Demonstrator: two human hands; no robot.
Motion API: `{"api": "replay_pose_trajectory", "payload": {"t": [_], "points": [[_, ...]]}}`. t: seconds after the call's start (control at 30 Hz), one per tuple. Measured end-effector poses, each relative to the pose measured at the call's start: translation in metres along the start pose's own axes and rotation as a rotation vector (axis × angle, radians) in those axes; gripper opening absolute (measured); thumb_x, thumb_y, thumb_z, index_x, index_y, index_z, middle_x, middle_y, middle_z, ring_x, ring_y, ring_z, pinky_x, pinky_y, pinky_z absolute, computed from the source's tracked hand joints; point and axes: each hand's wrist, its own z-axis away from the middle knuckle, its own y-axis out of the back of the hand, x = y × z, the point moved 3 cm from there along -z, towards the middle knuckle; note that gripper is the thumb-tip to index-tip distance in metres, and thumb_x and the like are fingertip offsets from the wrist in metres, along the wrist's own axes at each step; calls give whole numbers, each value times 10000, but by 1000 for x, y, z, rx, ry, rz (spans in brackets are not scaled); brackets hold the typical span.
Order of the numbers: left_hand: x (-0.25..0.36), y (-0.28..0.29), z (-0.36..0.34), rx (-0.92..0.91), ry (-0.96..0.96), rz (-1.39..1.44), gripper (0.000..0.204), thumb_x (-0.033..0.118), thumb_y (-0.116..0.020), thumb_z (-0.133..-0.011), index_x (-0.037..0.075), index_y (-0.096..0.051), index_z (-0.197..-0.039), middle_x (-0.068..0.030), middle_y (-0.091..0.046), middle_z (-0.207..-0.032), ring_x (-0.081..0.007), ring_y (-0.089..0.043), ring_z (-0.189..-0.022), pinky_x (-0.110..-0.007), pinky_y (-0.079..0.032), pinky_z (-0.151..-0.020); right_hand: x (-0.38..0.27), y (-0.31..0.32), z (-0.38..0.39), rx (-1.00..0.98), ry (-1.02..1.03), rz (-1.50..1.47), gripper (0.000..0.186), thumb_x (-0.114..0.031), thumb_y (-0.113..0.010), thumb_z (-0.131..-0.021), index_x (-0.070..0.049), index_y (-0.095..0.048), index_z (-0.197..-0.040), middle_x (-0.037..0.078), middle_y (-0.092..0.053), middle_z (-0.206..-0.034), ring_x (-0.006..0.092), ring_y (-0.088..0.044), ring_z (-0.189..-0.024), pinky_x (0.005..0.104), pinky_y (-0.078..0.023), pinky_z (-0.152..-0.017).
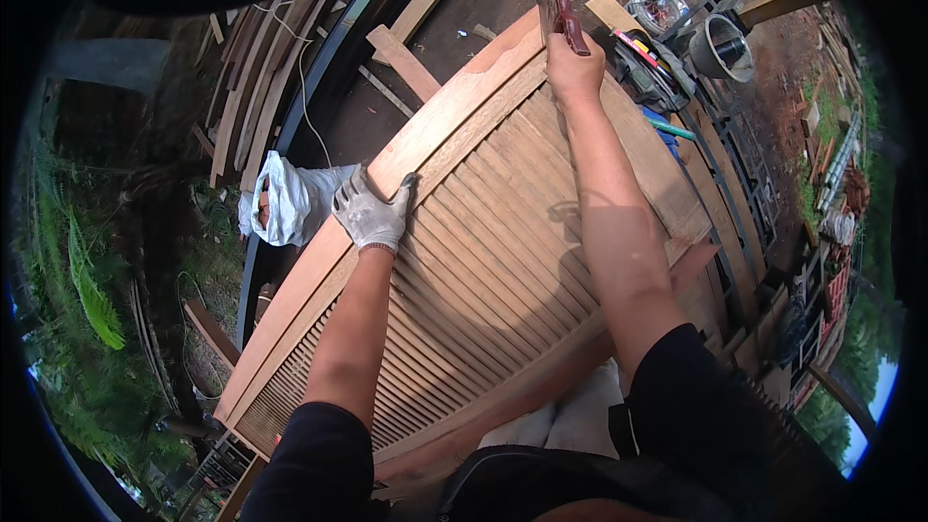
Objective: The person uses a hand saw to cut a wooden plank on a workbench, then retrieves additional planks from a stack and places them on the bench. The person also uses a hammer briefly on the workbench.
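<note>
A louvered wooden panel lay aslant in front of the person, running from near left to far right, its slats framed by flat boards. The left hand, in a pale grey glove, rested on the panel's left frame board with the thumb spread apart from the fingers; whether the fingertips hooked over the outer edge could not be told. The bare right hand was closed around the reddish-brown handle of a handsaw at the far end, the blade pointing away. Any markings on the saw were too small to read. Just left of the gloved hand stood a white sack; long planks lay farther left, and a grey bucket stood far right.
</note>
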Motion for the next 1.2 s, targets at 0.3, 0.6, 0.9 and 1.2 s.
{"api": "replay_pose_trajectory", "payload": {"t": [0.3,0.6,0.9,1.2], "points": [[-23,5,9,-17,95,-39,859,646,-757,-768,67,-542,-1365,-165,-593,-1307,-343,-497,-1271,-467,-323,-1129,15,40,121,-115,-128,-60,230,-117,-625,-898,20,-687,-1073,128,-675,-793,168,-625,-684,329,-506,-690],[-25,12,11,-41,147,-32,884,669,-747,-766,54,-539,-1366,-164,-586,-1320,-338,-490,-1290,-471,-308,-1139,2,63,169,-145,-92,-83,275,-63,-618,-882,13,-706,-1131,175,-730,-916,212,-713,-887,348,-527,-814],[-8,0,5,-26,47,43,891,672,-750,-759,48,-544,-1361,-163,-594,-1314,-331,-496,-1287,-470,-323,-1127,16,-3,18,-42,7,-46,182,-132,-619,-871,26,-628,-779,131,-622,-638,159,-551,-598,371,-454,-607],[-5,4,-1,-28,43,17,878,673,-741,-770,59,-542,-1366,-174,-583,-1329,-344,-487,-1294,-469,-313,-1138,34,-4,12,-43,-55,-124,203,-152,-611,-905,30,-648,-822,105,-613,-634,144,-566,-613,346,-459,-606]]}}
